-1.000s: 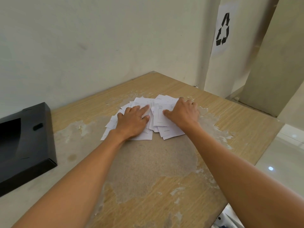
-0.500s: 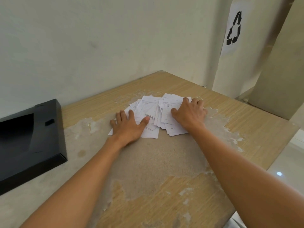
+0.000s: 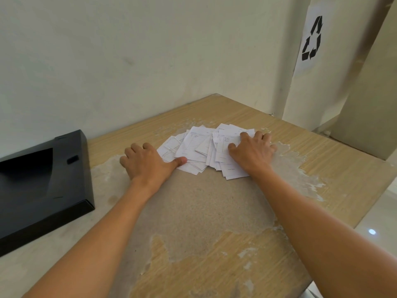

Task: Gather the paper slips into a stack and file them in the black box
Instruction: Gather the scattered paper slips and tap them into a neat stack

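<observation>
Both hands, left (image 3: 148,163) and right (image 3: 253,151), press flat and unclenched at the fanned slips (image 3: 199,148), frame centre; uneven squeezing could buckle or scatter them across the bench (image 3: 214,222).

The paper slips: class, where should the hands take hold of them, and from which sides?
Probably at the two outer edges of the paper slips, left hand and right hand pushing inward. They lie flat and fanned on the table, too thin to pinch from above.
</observation>
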The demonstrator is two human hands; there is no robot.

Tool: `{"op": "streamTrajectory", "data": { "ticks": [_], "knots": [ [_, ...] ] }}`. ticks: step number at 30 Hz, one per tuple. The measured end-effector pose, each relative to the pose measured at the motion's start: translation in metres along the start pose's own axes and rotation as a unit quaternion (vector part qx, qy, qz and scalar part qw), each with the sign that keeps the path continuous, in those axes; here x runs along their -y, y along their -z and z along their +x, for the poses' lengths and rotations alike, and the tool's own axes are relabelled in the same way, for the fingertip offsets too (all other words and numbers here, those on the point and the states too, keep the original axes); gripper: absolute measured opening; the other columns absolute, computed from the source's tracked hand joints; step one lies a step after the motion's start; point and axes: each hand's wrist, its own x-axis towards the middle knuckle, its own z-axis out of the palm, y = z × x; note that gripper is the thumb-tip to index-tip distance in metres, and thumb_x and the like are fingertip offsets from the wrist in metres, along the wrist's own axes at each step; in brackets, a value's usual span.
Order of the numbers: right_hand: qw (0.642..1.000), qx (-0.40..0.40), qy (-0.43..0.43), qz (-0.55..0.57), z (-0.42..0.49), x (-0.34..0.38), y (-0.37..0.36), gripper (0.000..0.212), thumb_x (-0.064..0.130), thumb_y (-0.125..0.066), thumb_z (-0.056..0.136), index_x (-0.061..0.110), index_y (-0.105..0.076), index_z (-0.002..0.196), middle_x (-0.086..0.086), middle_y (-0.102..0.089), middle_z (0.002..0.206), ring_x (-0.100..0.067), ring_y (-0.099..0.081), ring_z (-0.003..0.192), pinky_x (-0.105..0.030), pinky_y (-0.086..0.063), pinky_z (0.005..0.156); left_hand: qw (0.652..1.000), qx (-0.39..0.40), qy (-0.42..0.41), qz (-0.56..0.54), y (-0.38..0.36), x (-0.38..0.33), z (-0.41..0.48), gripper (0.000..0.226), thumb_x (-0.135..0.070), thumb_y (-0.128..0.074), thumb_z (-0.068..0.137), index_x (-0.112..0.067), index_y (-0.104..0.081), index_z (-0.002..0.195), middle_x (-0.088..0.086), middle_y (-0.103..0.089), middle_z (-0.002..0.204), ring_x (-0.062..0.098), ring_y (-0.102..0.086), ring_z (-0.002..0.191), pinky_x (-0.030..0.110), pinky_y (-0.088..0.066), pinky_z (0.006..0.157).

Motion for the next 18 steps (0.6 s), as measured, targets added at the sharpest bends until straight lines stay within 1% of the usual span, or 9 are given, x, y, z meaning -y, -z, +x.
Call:
{"op": "streamTrajectory", "data": {
  "ticks": [1,3,5,6,9,11,13,15,18],
  "knots": [
    [1.0,-0.002,0.001,-0.001,0.0,0.0,-0.001,0.047,0.044,-0.039,0.089,0.018,-0.053,0.125,-0.017,-0.044,0.135,-0.036,-0.032,0.127,-0.048,-0.031,0.095,1.0,0.002,0.003,0.0,-0.001,-0.005,-0.001,0.1,-0.088,-0.042,0.064,-0.002,-0.056,0.112,0.021,-0.056,0.118,0.037,-0.049,0.109,0.044,-0.037,0.087],
    [1.0,-0.004,0.002,0.0,0.0,0.0,-0.002,0.045,0.043,-0.039,0.089,0.017,-0.054,0.122,-0.017,-0.045,0.132,-0.035,-0.033,0.124,-0.047,-0.031,0.093,1.0,0.013,0.014,-0.02,-0.005,-0.012,-0.002,0.091,-0.08,-0.033,0.078,0.001,-0.057,0.115,0.023,-0.055,0.122,0.038,-0.048,0.113,0.046,-0.034,0.093],
    [1.0,-0.009,0.001,0.001,0.0,0.0,-0.002,0.045,0.043,-0.038,0.089,0.016,-0.055,0.12,-0.016,-0.046,0.13,-0.035,-0.034,0.122,-0.046,-0.032,0.091,0.999,0.017,0.024,-0.031,-0.011,-0.017,-0.004,0.091,-0.076,-0.024,0.084,0.001,-0.057,0.119,0.022,-0.052,0.125,0.038,-0.044,0.117,0.049,-0.03,0.098],
    [1.0,-0.01,0.0,0.001,0.0,0.001,-0.002,0.045,0.043,-0.038,0.089,0.016,-0.055,0.12,-0.016,-0.047,0.129,-0.035,-0.034,0.122,-0.046,-0.032,0.091,0.999,0.021,0.018,-0.031,-0.014,-0.019,-0.004,0.091,-0.076,-0.022,0.084,0.001,-0.057,0.12,0.021,-0.05,0.126,0.037,-0.043,0.118,0.049,-0.029,0.099],
    [1.0,-0.003,0.002,-0.001,0.0,0.0,-0.001,0.046,0.043,-0.037,0.09,0.016,-0.054,0.123,-0.017,-0.045,0.133,-0.036,-0.031,0.127,-0.047,-0.031,0.094,0.997,0.05,-0.008,-0.056,-0.022,-0.026,-0.002,0.089,-0.074,-0.028,0.084,-0.001,-0.052,0.129,0.017,-0.045,0.133,0.034,-0.038,0.123,0.049,-0.025,0.105],
    [1.0,0.005,0.002,-0.001,0.0,0.0,0.0,0.047,0.044,-0.037,0.09,0.016,-0.052,0.125,-0.017,-0.043,0.136,-0.037,-0.029,0.131,-0.047,-0.031,0.095,0.992,0.08,-0.014,-0.1,-0.024,-0.029,0.006,0.084,-0.069,-0.033,0.085,-0.004,-0.043,0.138,0.015,-0.038,0.142,0.033,-0.03,0.132,0.05,-0.018,0.112],
    [1.0,0.007,0.001,0.002,0.0,0.001,0.0,0.046,0.043,-0.037,0.091,0.016,-0.052,0.125,-0.017,-0.042,0.137,-0.037,-0.028,0.131,-0.047,-0.03,0.095,0.984,0.117,-0.028,-0.134,-0.023,-0.03,0.014,0.08,-0.065,-0.037,0.086,-0.01,-0.037,0.143,0.011,-0.03,0.15,0.03,-0.021,0.14,0.05,-0.011,0.116],
    [1.0,0.007,-0.001,0.004,0.0,0.001,0.0,0.045,0.042,-0.037,0.091,0.016,-0.053,0.124,-0.017,-0.042,0.137,-0.037,-0.027,0.131,-0.048,-0.03,0.096,0.973,0.158,-0.035,-0.163,-0.022,-0.028,0.022,0.079,-0.062,-0.046,0.083,-0.012,-0.037,0.143,0.008,-0.026,0.154,0.027,-0.015,0.144,0.052,-0.008,0.116],
    [1.0,0.008,-0.004,0.007,-0.001,0.002,0.0,0.045,0.041,-0.038,0.09,0.015,-0.053,0.123,-0.018,-0.042,0.136,-0.037,-0.028,0.131,-0.047,-0.03,0.096,0.956,0.213,-0.034,-0.197,-0.019,-0.027,0.029,0.088,-0.061,-0.056,0.065,-0.008,-0.042,0.134,0.01,-0.03,0.15,0.027,-0.016,0.143,0.057,-0.009,0.113]
  ]
}}
